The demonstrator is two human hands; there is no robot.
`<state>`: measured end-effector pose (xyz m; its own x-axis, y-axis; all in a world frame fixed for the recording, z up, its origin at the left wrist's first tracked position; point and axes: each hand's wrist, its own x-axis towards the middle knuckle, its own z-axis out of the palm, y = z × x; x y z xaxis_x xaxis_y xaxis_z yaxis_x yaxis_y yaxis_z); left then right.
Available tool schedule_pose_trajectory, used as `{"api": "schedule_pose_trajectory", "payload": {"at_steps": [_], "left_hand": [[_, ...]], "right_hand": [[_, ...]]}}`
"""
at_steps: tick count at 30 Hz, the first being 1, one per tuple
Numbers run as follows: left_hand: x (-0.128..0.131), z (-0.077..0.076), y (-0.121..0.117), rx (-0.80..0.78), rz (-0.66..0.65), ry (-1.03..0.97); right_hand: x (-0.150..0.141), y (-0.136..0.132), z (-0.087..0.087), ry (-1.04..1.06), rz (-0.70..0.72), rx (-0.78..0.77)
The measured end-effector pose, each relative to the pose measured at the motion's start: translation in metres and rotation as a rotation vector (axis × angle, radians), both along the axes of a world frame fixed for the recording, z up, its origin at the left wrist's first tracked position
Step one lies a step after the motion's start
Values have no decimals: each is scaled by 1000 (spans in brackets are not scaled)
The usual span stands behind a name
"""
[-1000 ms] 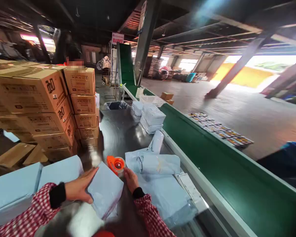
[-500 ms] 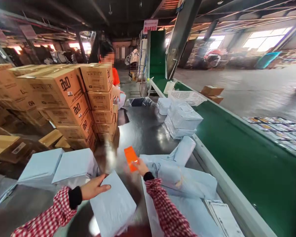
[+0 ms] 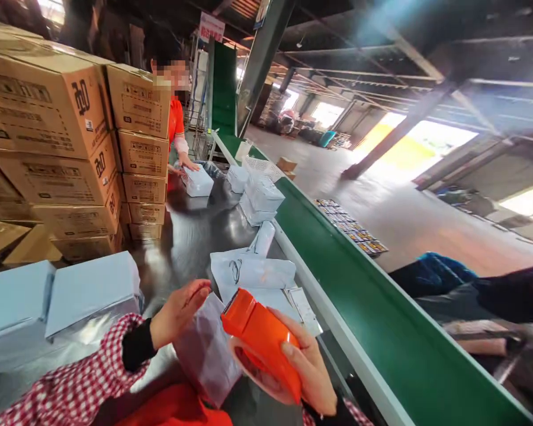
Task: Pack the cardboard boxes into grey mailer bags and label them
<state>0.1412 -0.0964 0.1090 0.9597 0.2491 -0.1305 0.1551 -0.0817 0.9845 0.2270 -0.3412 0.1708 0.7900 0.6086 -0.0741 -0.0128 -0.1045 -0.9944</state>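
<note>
Tape dispenser (image 3: 261, 340) in right hand (image 3: 304, 376), left hand (image 3: 177, 313) by mailer (image 3: 206, 358), logoed cartons (image 3: 44, 103)

Right hand (image 3: 304, 378): I'm gripping an orange tape dispenser (image 3: 261, 337) upright.
Left hand (image 3: 177, 313): open, just beside a pale blue mailer (image 3: 206, 355).
Ahead: a co-worker's hand (image 3: 187, 163) on a white parcel (image 3: 198, 182).
</note>
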Motion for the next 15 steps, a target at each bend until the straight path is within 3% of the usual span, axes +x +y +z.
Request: {"api": "schedule_pose_trajectory", "payload": {"at_steps": [3,6,11,13,15], "left_hand": [[-8,28,-8,-572,-253,54],[-17,39,-18,-906,-258,122],[-19,36,-29,-988,-207,184],[-14,33,-31,-929,-191,144],[-7,31,-28,-773,-135,65]], "right_hand": [[-17,-4,0,-109,-25,-57],[-26,-13,3,-158,-24,-137],[-29,-20,5,-109,28,-204],[-28,-12,6,-80,79,-199],[-27,-2,8,-90,112,-177]]}}
